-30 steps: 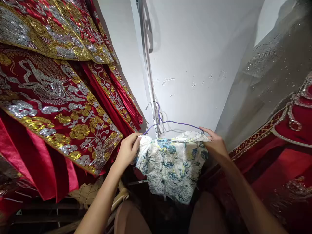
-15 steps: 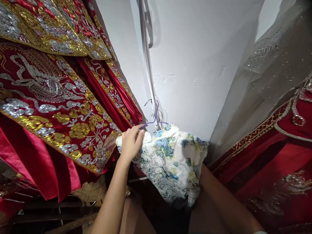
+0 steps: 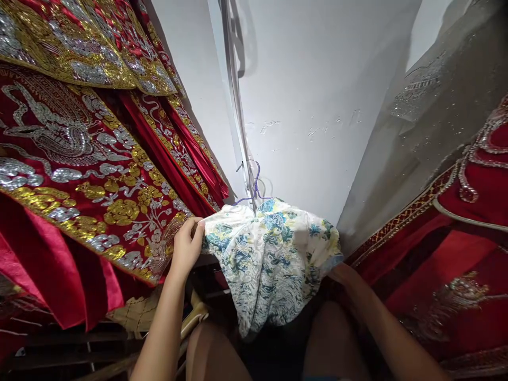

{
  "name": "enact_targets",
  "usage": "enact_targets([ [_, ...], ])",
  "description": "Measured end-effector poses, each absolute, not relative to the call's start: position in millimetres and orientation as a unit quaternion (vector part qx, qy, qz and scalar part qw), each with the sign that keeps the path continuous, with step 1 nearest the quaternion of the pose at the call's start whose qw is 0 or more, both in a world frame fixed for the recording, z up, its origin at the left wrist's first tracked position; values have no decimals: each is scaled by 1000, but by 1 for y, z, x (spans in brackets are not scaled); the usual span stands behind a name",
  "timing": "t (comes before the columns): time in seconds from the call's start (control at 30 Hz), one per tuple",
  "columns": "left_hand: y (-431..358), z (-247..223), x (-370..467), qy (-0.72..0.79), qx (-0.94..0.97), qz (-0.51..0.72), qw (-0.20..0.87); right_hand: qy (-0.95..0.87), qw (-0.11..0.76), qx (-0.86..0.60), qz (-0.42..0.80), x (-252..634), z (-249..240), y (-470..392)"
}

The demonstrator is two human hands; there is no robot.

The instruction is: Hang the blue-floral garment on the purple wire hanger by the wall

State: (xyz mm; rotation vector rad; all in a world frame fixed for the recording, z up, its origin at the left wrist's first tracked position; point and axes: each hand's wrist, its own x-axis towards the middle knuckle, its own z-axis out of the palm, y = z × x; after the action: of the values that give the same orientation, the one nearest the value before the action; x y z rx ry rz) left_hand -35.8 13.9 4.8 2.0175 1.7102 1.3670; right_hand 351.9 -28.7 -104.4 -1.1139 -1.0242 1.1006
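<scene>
Fingers and thumb of the left hand (image 3: 186, 246) pinch the sleeve end of a short-sleeved white blouse printed with blue, green and yellow flowers (image 3: 273, 254), at the lower center of the frame. At the opposite sleeve, the right hand (image 3: 342, 274) meets the pale blue cuff; its fingertips are hidden by the fabric and shadow, and whether they grip cannot be told.

Above the collar, a thin purple hanger (image 3: 257, 182) shows its neck and part of its shoulder wire, its hook apparently caught on a narrow metal rail (image 3: 238, 127) that runs down a white wall (image 3: 309, 95).

Work on the garment looks well advanced: the blouse is on the hanger, neckline up, with both sleeves spread to the sides. What seems left is in the finish, as the front falls in creases toward the hem, the collar sits unevenly and both hands are at the sleeves.

Red garments flank the scene, one heavy with gold and silver embroidery (image 3: 123, 211) at the left of the frame, another edged in beaded trim (image 3: 468, 222) at the right. Bare knees show at the bottom, beneath the blouse.
</scene>
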Motion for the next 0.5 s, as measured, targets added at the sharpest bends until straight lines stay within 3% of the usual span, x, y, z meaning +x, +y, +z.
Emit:
enact_targets([
  [0.13,19,-13,-34,535,613,563,144,-429,604,-439,508,359,-88,-22],
  [0.3,15,-29,-31,554,600,555,158,-363,662,-423,501,360,-61,-19],
  [0.5,-2,13,-4,453,639,598,169,-235,776,-401,426,358,-12,-10],
])
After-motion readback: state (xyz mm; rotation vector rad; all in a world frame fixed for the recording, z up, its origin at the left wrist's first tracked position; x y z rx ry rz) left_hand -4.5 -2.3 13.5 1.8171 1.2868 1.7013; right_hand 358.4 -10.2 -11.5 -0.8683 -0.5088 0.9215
